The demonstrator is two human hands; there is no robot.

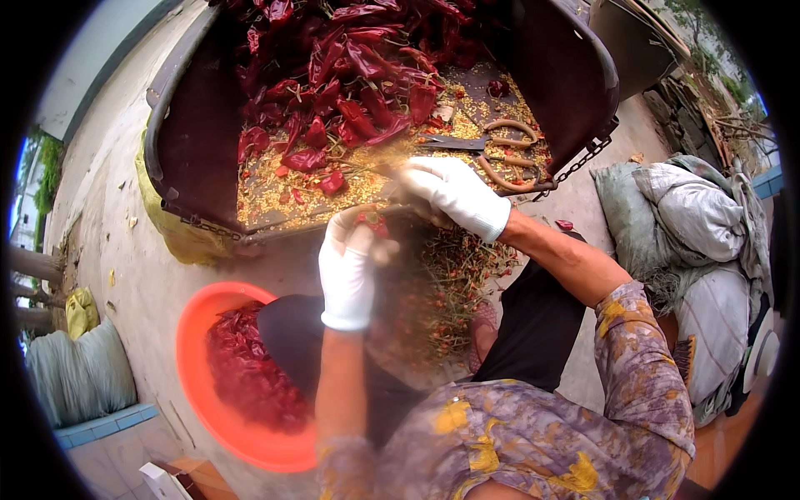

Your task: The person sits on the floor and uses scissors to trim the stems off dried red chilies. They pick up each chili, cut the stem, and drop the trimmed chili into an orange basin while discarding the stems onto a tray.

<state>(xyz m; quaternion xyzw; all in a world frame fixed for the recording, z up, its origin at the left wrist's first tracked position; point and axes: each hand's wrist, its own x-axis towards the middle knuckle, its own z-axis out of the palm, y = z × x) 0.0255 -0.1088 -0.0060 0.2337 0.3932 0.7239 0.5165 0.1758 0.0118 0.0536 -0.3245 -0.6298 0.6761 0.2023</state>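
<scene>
White knitted gloves cover both hands at the near edge of a metal cart bed (pixel 294 226). Between the fingers of my left hand (pixel 351 269) is a small piece of red chili pepper (pixel 373 223). My right hand (pixel 459 194) is just beyond it, with curled, blurred fingers; whether it grips anything is unclear. Past the hands lies a heap of dried red chili peppers (pixel 369 69) on scattered yellow seeds (pixel 275 203). Scissors with wrapped tan handles (pixel 481 145) lie on the seeds to the right. An orange plastic basin (pixel 194 375) at lower left holds red chili pods (pixel 250 375).
Cut stems and pepper scraps (pixel 456 294) cover the ground below the cart's edge, between the person's legs. Stuffed sacks (pixel 694 212) are piled at right. Another sack (pixel 81 369) stands at far left. A chain (pixel 584 159) hangs at the cart's right corner.
</scene>
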